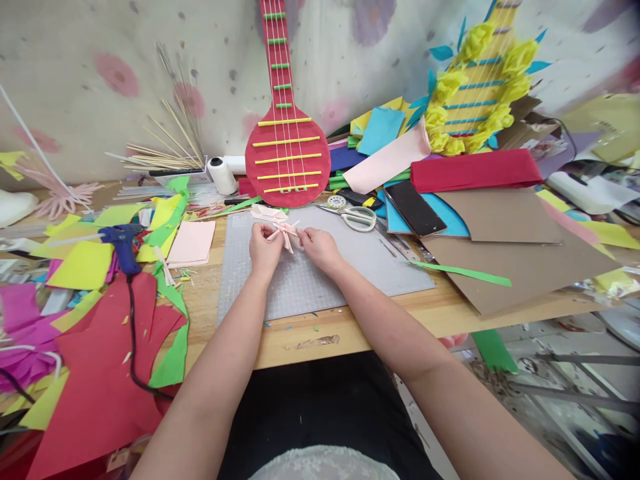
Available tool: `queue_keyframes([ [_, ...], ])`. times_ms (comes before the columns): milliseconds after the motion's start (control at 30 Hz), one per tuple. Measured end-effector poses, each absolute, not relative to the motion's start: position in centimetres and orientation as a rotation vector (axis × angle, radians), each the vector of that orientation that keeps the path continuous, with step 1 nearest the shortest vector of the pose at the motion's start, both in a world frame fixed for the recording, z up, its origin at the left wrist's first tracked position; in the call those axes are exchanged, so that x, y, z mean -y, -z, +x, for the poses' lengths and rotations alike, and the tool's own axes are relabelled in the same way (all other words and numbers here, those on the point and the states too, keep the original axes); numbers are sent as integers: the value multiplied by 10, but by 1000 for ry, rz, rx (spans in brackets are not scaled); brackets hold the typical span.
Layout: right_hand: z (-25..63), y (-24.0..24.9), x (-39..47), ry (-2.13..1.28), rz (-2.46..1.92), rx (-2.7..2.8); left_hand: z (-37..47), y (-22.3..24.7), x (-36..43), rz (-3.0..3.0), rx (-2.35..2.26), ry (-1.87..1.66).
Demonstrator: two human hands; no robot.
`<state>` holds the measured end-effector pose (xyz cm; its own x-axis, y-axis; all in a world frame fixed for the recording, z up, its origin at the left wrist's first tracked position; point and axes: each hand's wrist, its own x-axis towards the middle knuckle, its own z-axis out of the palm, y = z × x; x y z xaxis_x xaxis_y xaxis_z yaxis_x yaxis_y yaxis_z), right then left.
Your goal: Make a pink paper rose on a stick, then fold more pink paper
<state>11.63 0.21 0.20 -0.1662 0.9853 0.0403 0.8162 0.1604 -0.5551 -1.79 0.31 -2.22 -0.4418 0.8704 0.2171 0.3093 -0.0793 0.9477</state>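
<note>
Against a floral-patterned backdrop [210,40], a gray cutting mat [295,297] lies on a wooden table [305,352] beneath a person's two bare hands. The left hand [265,252] pinches a pale pink paper piece [284,229] just above the mat; the right hand [320,248] has its fingertips drawn close at the piece's right side, though whether they grip it cannot be told. Scissors [361,219] lie beyond and to the right of the grip, a red paper banjo [301,150] stands behind it, and a stack of pale pink paper [193,243] sits to the left. Too hard a pinch or an uneven pull could crease or tear the thin material, and a loose hold could let its folds spring open. The piece looks small and gathered at the middle, with narrow, pointed ends splaying outward.
</note>
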Motion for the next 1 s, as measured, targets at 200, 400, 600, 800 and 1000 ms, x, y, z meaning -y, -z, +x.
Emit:
queue_keyframes([
  [200, 117, 0, 0, -480, -1614, 2125, -13, 22, -5, 1092, -1544, -1669],
  [400, 119, 2, 0, -455, -1581, 2129, -14, 21, -5, 1083, -1395, -1671],
  [600, 126, 2, -6, -547, -1555, 2130, -14, 21, -6, 989, -1336, -1618],
  [800, 123, 1, -2, -501, -1545, 2179, -15, 19, -1, 1143, -1490, -1627],
  [1000, 118, -1, 1, -304, -1581, 2279, -17, 17, 3, 1293, -1614, -1634],
])
